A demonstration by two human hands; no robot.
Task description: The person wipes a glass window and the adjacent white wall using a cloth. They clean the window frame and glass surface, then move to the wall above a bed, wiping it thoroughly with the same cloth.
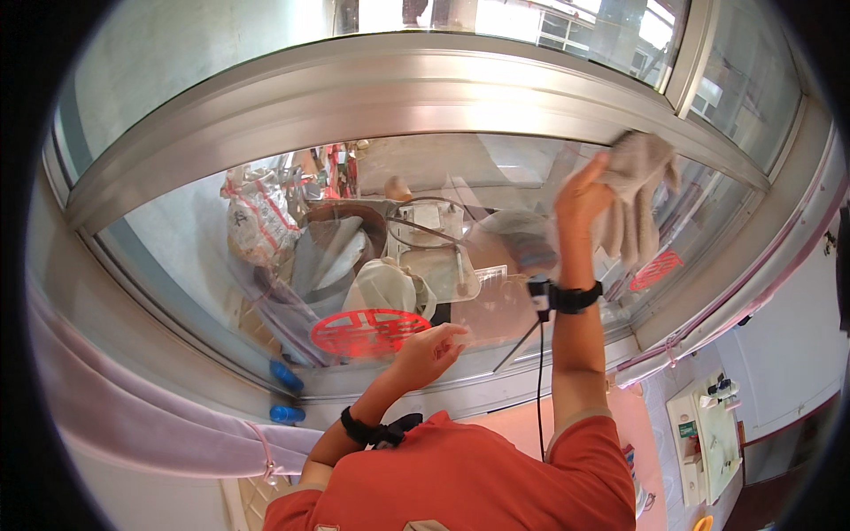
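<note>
My right hand (584,192) is raised to the upper right part of the window pane, just below the metal crossbar, and holds a grey-brown cloth (634,192) against it. The cloth's lower part hangs down in folds. My left hand (435,348) is lower and nearer the middle, with its fingers partly curled and nothing seen in it. It is beside a red round paper-cut decoration (368,332) on the glass. Each wrist wears a black strap; a black cable runs down from the right one.
A wide metal window crossbar (398,86) spans the view. Pink curtains (166,425) hang at both sides. Two blue objects (287,414) are at the lower left frame corner. Through the glass show a woven sack (259,219) and a pale basin. Another red decoration (656,270) is at right.
</note>
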